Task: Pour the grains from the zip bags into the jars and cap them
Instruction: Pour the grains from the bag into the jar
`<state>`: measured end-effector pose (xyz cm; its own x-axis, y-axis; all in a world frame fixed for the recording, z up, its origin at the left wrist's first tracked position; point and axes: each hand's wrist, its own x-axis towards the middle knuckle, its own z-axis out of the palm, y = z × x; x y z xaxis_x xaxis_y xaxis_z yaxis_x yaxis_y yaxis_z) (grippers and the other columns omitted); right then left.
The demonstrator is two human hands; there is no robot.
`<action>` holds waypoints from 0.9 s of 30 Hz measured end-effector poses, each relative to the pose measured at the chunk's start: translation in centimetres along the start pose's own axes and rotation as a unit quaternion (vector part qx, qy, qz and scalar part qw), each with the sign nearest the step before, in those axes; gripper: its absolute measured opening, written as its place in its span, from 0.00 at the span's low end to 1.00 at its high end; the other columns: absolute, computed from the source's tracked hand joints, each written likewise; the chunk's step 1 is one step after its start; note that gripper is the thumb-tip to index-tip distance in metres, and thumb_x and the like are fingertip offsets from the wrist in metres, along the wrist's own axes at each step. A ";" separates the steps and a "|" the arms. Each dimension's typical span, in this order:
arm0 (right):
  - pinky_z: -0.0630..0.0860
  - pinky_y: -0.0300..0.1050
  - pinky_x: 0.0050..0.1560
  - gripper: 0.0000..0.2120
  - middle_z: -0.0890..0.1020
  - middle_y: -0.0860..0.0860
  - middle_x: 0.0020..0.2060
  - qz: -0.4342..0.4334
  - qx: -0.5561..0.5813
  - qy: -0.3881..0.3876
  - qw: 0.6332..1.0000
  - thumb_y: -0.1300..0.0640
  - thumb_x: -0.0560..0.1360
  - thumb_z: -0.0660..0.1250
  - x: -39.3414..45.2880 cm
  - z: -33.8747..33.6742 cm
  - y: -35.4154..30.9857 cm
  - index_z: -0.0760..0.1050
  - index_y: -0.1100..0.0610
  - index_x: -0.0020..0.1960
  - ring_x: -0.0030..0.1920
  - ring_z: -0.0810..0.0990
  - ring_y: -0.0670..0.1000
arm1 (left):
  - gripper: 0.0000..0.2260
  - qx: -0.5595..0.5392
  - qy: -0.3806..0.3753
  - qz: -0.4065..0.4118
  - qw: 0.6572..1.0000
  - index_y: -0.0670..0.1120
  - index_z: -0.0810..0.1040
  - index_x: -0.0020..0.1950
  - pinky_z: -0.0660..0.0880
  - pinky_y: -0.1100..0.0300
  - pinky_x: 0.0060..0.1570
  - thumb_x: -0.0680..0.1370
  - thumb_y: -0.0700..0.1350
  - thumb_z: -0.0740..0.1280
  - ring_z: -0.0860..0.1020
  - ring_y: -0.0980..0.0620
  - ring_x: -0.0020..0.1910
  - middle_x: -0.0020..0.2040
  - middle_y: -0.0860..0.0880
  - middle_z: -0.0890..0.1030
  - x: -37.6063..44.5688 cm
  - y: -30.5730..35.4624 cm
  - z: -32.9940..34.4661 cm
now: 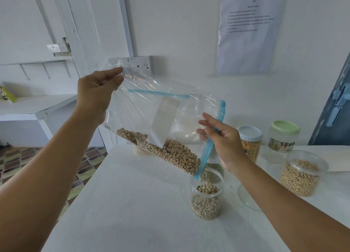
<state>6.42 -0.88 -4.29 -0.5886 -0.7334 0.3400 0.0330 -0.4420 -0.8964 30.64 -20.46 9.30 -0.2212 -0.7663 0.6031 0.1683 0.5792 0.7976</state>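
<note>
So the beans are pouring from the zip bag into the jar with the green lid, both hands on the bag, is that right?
Not quite. The head view shows the beans pouring from the zip bag into the open, uncapped jar; the green-lidded jar stands capped at the back. Left hand and right hand both hold the bag.

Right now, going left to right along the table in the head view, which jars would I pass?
Open jar being filled with beans → capped jar of yellow corn with a pale blue lid → jar with a green lid → open jar of pale beans.
</note>
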 end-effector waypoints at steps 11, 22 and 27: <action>0.83 0.43 0.56 0.19 0.85 0.54 0.60 -0.003 0.001 -0.002 1.000 0.70 0.82 0.63 0.1 0.0 -0.2 0.80 0.54 0.67 0.55 0.86 0.56 | 0.14 0.004 0.003 0.007 1.000 0.44 0.83 0.63 0.76 0.67 0.51 0.78 0.36 0.74 0.79 0.61 0.39 0.50 0.50 0.86 0.0 0.5 0.3; 0.83 0.47 0.59 0.18 0.85 0.53 0.58 0.000 0.006 -0.005 1.000 0.70 0.82 0.63 0.2 0.0 -0.1 0.80 0.55 0.67 0.55 0.86 0.56 | 0.14 0.003 0.003 0.010 1.000 0.43 0.84 0.63 0.76 0.67 0.51 0.78 0.36 0.75 0.78 0.59 0.39 0.48 0.50 0.85 0.3 0.4 0.1; 0.83 0.47 0.59 0.18 0.85 0.53 0.59 -0.001 0.003 -0.006 1.000 0.70 0.82 0.63 0.1 0.1 0.0 0.80 0.56 0.67 0.55 0.86 0.56 | 0.14 0.001 0.004 0.012 1.000 0.44 0.84 0.63 0.75 0.67 0.51 0.78 0.37 0.75 0.77 0.59 0.38 0.49 0.49 0.85 0.4 0.5 0.1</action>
<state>6.42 -1.02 -4.18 -0.5786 -0.7385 0.3461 0.0358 -0.4470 -0.8938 30.53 -20.43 9.94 -0.2103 -0.7540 0.6224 0.1707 0.5985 0.7827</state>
